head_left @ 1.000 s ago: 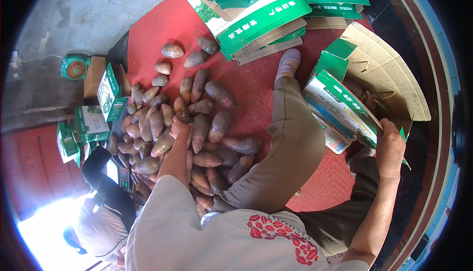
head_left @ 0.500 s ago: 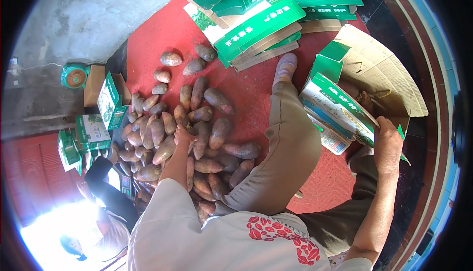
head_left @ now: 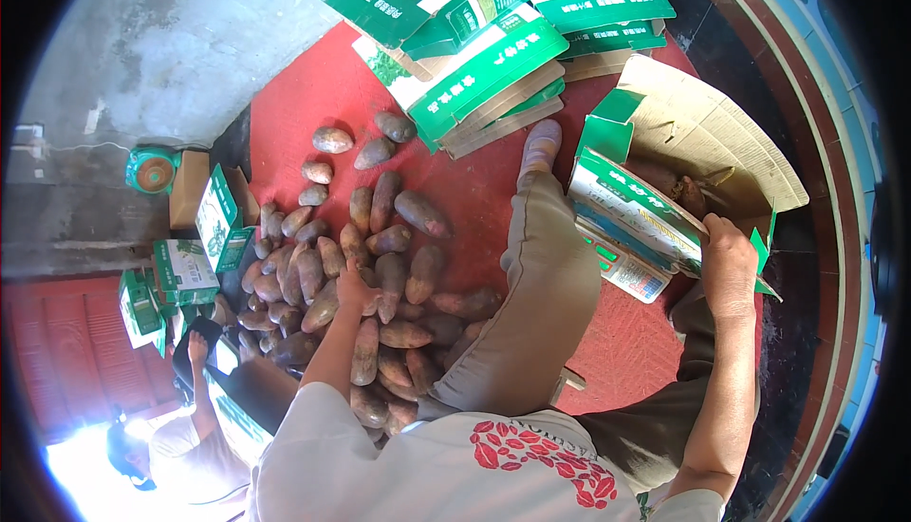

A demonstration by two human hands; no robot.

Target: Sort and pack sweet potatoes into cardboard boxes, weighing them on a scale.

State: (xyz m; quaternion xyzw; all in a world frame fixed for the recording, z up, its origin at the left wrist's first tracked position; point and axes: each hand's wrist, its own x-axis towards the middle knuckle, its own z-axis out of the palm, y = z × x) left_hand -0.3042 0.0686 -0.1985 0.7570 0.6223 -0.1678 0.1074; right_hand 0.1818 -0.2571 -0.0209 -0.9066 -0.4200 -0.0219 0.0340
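Note:
My left hand is down on a pile of large reddish-brown tubers. Its fingers and thumb are curved around a tuber that the hand mostly hides. At the right, my right hand grips the near upper edge of an open green-and-white carton. The carton is tilted, with its brown cardboard flap spread out and some tubers showing inside. Between the pile and the carton my leg stretches out over the red floor covering.
Flattened green-and-white cartons are stacked at the far side. More cartons stand at the left, near a round green device. Another person sits at lower left beside an open carton. Loose tubers lie beyond the pile.
The view has shifted slightly. My left hand has drawn a little nearer across the pile; my right hand keeps its grip. At lower left an open carton now stands beside the other person, whose arm is raised.

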